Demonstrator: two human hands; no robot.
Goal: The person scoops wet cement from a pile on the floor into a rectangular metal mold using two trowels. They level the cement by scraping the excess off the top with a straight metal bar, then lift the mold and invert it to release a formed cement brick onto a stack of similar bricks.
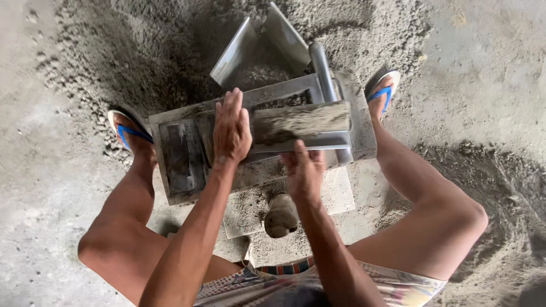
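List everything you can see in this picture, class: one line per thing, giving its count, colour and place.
metal mould: one, grey, centre, between the feet
wooden board: one, grey-brown, lying across the mould top
metal pipe: one, grey, right of the mould
angled metal chute: one, grey, behind the mould
sand-cement mix: one heap, grey, top
concrete floor: grey, all around
sandals: two, blue straps, either side
left hand: flat on the board's left end
right hand: at the board's near edge
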